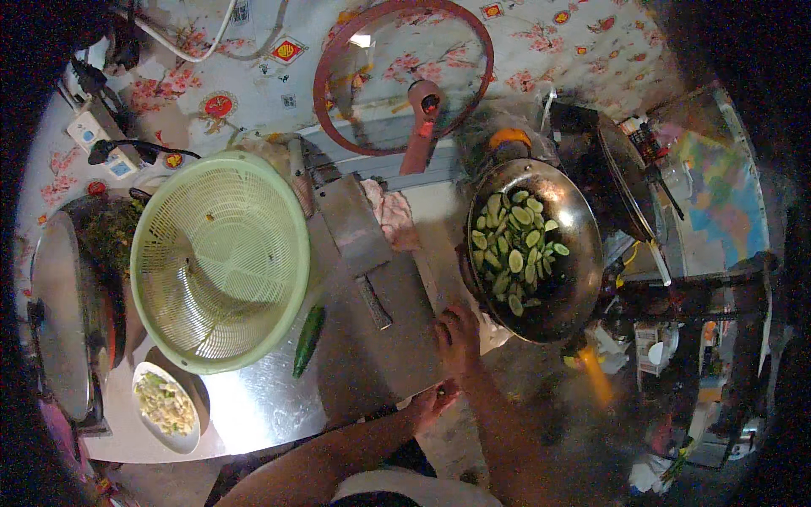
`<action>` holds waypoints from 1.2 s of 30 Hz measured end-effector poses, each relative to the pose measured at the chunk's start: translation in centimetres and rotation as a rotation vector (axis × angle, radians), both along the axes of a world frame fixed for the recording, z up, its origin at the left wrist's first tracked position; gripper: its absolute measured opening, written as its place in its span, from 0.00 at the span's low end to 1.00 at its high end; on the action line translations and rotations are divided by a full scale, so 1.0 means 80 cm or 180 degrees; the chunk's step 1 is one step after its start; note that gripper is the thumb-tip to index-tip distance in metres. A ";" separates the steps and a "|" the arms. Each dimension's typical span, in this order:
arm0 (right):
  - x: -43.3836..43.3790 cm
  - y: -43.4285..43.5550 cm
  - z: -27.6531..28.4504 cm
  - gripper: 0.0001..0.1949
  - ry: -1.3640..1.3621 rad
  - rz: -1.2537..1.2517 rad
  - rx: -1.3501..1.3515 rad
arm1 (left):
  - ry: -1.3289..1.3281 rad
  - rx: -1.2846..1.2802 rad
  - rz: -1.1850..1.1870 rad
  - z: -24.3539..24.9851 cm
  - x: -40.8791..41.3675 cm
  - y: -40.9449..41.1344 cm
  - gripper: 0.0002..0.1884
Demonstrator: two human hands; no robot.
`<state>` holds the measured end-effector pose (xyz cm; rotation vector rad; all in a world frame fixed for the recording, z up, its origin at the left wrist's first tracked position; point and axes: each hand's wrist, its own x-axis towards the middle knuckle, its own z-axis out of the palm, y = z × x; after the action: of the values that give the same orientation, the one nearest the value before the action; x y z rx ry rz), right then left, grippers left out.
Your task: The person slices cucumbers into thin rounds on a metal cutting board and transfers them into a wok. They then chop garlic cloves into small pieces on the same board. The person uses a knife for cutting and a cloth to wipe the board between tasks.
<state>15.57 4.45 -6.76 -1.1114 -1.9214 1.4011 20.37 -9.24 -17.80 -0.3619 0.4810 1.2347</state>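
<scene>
My right hand (pixel 457 339) is at the right edge of a dark cutting board (pixel 405 323), its fingers bent near the wok; whether it grips anything is unclear. Below it, my left hand (pixel 437 402) is by the board's lower right corner, partly closed, with a small greenish bit at its fingers. Sliced cucumber (pixel 516 260) lies in the left part of a metal wok (pixel 573 285) to the right. On the board a cleaver (pixel 355 231) rests beside a crumpled pink cloth (pixel 389 212). A piece of cucumber (pixel 309 342) lies left of the board.
A green plastic colander (pixel 301 279) stands on the left, above an oval plate (pixel 193 437) of chopped food. A red-rimmed glass lid (pixel 321 95) stands against the patterned wall covering. At the upper left is a power strip (pixel 101 136); another round lid (pixel 624 184) is right of the wok.
</scene>
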 end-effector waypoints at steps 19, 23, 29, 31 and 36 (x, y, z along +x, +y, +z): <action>0.114 -0.072 -0.007 0.10 -0.0759 0.0298 0.2611 | -0.0802 0.1181 0.0695 0.033 -0.011 0.065 0.16; 0.133 -0.083 -0.008 0.11 -0.1084 0.0479 0.2302 | -0.0553 0.1182 0.0567 0.041 -0.008 0.060 0.16; 0.148 -0.086 0.052 0.11 -0.0508 -0.0776 0.1587 | 0.0310 0.0809 0.0308 0.093 0.008 0.056 0.16; 0.160 -0.081 0.075 0.10 0.0377 -0.1836 0.0246 | 0.0185 0.0843 0.0195 0.107 0.020 0.070 0.15; 0.259 -0.057 0.031 0.13 0.3464 -0.2273 -0.1698 | 0.4083 0.1785 -0.0884 0.224 0.094 0.128 0.13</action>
<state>36.26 -0.11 -4.29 -0.8034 -0.3473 1.5835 27.92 0.99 0.09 1.0241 1.1678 1.1451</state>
